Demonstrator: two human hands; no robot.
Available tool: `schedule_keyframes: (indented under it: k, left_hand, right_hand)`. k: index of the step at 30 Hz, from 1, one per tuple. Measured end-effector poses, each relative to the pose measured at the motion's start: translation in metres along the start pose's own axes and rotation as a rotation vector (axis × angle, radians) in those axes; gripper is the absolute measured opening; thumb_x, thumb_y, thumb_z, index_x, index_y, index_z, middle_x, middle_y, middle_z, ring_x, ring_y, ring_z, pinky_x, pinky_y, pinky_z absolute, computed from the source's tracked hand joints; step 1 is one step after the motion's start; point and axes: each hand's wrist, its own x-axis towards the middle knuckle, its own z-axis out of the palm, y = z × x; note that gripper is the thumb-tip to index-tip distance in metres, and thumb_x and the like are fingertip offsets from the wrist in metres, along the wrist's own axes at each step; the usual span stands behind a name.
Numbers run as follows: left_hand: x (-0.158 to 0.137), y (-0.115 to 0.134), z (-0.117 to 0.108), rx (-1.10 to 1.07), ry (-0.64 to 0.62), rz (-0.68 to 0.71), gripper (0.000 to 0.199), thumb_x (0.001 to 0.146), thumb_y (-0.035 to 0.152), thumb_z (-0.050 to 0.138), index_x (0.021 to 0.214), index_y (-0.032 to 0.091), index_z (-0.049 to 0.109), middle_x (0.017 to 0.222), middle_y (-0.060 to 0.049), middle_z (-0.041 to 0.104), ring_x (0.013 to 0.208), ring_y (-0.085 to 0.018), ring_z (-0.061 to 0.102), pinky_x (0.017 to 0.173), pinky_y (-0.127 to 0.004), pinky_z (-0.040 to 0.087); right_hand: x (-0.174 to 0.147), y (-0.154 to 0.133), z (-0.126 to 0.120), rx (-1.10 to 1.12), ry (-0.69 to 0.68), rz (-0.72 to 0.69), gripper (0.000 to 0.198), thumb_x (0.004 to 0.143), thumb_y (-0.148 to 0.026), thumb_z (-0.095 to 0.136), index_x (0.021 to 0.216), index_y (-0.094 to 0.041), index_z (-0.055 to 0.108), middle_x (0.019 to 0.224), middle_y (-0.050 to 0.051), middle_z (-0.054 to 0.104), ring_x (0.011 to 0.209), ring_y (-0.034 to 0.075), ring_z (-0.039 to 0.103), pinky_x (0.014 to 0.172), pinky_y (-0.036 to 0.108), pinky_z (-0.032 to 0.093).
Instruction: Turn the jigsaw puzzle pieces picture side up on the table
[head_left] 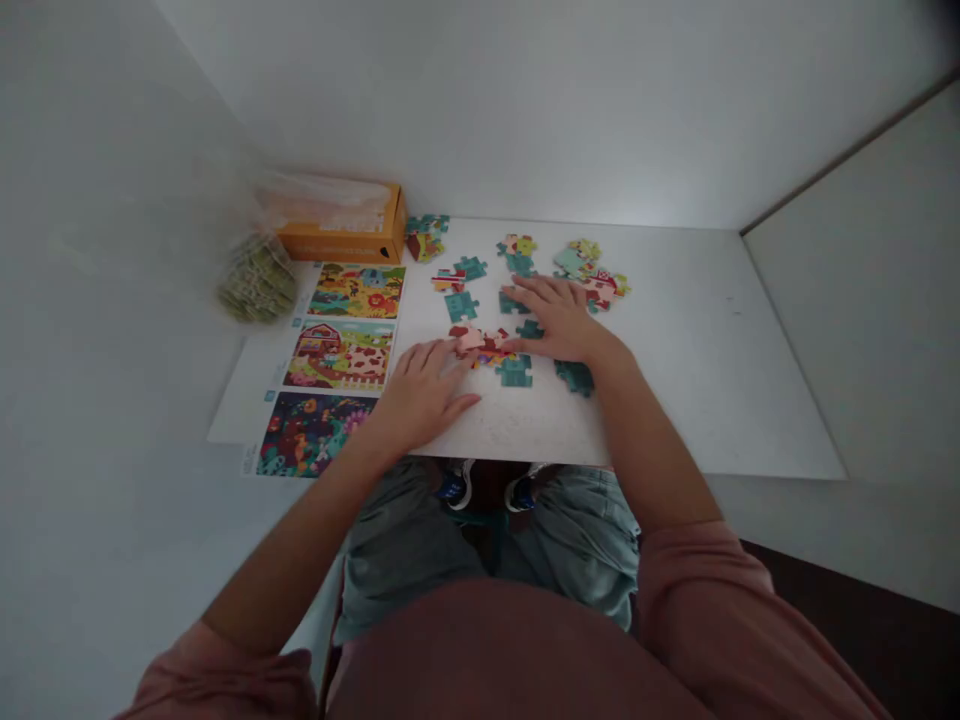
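My left hand (424,393) rests near the table's front edge, fingers stretched and thumb apart. Its fingertips touch the left side of a pink-and-brown jigsaw piece (469,340). My right hand (559,318) lies over the middle of the loose pieces with its fingers spread. Its thumb reaches the right end of the pink, brown and multicoloured pieces (495,342) between my hands. Below the thumb lies a teal piece (515,372). Another teal piece (512,300) is partly under my right fingers, and a darker one (574,377) sits by the wrist.
Several jigsaw pieces (577,258) lie towards the back of the white table (720,350). Three picture cards stand in a column at left, with a farm picture (341,355) in the middle. An orange box (341,243) and a clear bag of green pieces (259,280) are behind them.
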Motion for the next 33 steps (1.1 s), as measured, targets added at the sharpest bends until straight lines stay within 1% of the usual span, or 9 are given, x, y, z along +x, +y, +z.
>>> schedule_keyframes:
  k: [4, 8, 12, 15, 21, 25, 27, 29, 33]
  left_hand:
    - [-0.015, 0.006, 0.002, 0.052, 0.004, -0.116, 0.045, 0.074, 0.041, 0.028, 0.117, 0.031, 0.016, 0.121, 0.002, 0.021, 0.112, -0.022, 0.011, 0.091, -0.044, 0.01]
    - [-0.021, 0.012, 0.004, 0.099, 0.004, -0.204, 0.044, 0.074, 0.042, 0.025, 0.116, 0.034, 0.016, 0.123, 0.004, 0.016, 0.113, -0.023, 0.004, 0.091, -0.046, 0.007]
    - [-0.02, 0.02, 0.007, 0.109, -0.016, -0.218, 0.045, 0.073, 0.047, 0.024, 0.116, 0.035, 0.016, 0.124, 0.003, 0.013, 0.112, -0.025, 0.001, 0.088, -0.049, 0.008]
    - [-0.019, 0.026, 0.01, 0.114, -0.025, -0.231, 0.05, 0.07, 0.051, 0.024, 0.117, 0.033, 0.013, 0.124, -0.001, 0.012, 0.112, -0.028, 0.001, 0.085, -0.054, 0.009]
    - [-0.022, 0.033, 0.012, 0.123, 0.049, -0.27, 0.055, 0.068, 0.055, 0.021, 0.117, 0.032, 0.011, 0.124, -0.002, 0.011, 0.112, -0.028, 0.0, 0.084, -0.056, 0.006]
    - [-0.025, 0.033, 0.008, 0.12, 0.054, -0.252, 0.054, 0.07, 0.053, 0.021, 0.118, 0.031, 0.009, 0.123, -0.001, 0.015, 0.112, -0.026, 0.0, 0.084, -0.057, 0.008]
    - [-0.026, 0.032, 0.006, 0.114, 0.056, -0.248, 0.055, 0.07, 0.052, 0.021, 0.119, 0.03, 0.006, 0.123, -0.002, 0.018, 0.112, -0.026, 0.002, 0.083, -0.058, 0.009]
    - [-0.026, 0.033, 0.005, 0.105, 0.042, -0.245, 0.057, 0.07, 0.051, 0.022, 0.119, 0.027, 0.004, 0.122, -0.003, 0.019, 0.112, -0.026, 0.002, 0.083, -0.059, 0.01]
    - [-0.029, 0.034, 0.002, 0.092, -0.004, -0.233, 0.058, 0.07, 0.05, 0.022, 0.12, 0.025, 0.004, 0.122, -0.003, 0.019, 0.112, -0.026, 0.003, 0.084, -0.057, 0.011]
  right_hand:
    - [0.0, -0.001, -0.001, 0.01, -0.037, 0.009, 0.066, 0.061, -0.06, 0.039, 0.117, -0.034, 0.015, 0.122, -0.008, 0.018, 0.108, 0.022, 0.016, 0.085, 0.043, 0.014]
    - [-0.001, -0.001, -0.003, 0.026, -0.029, 0.035, 0.053, 0.069, -0.055, 0.033, 0.115, -0.038, 0.016, 0.121, -0.011, 0.02, 0.107, 0.019, 0.019, 0.084, 0.042, 0.017]
    - [0.001, -0.004, 0.002, 0.037, 0.028, 0.011, 0.042, 0.075, -0.047, 0.029, 0.114, -0.032, 0.025, 0.118, -0.006, 0.028, 0.105, 0.021, 0.023, 0.081, 0.043, 0.019]
    - [0.006, -0.007, 0.009, 0.013, 0.079, 0.046, 0.037, 0.077, -0.042, 0.024, 0.111, -0.029, 0.031, 0.114, -0.002, 0.034, 0.101, 0.023, 0.027, 0.079, 0.044, 0.02]
    - [0.015, -0.022, 0.008, -0.045, 0.15, 0.123, 0.037, 0.078, -0.041, 0.019, 0.108, -0.027, 0.035, 0.108, 0.003, 0.039, 0.097, 0.024, 0.032, 0.077, 0.045, 0.02]
    - [0.002, -0.037, -0.004, -0.027, 0.091, 0.048, 0.034, 0.079, -0.038, 0.02, 0.101, -0.026, 0.042, 0.102, 0.002, 0.045, 0.093, 0.022, 0.038, 0.076, 0.043, 0.024]
    - [-0.009, -0.044, -0.007, -0.013, 0.024, -0.006, 0.032, 0.078, -0.037, 0.022, 0.105, -0.03, 0.039, 0.106, 0.0, 0.042, 0.095, 0.021, 0.038, 0.076, 0.042, 0.027]
    - [-0.019, -0.048, -0.006, -0.019, -0.01, -0.014, 0.034, 0.077, -0.038, 0.024, 0.111, -0.037, 0.029, 0.113, -0.005, 0.035, 0.099, 0.02, 0.035, 0.077, 0.042, 0.027]
    - [-0.032, -0.049, -0.003, -0.059, -0.07, -0.008, 0.049, 0.072, -0.047, 0.031, 0.115, -0.044, 0.009, 0.12, -0.011, 0.022, 0.107, 0.021, 0.025, 0.078, 0.045, 0.026]
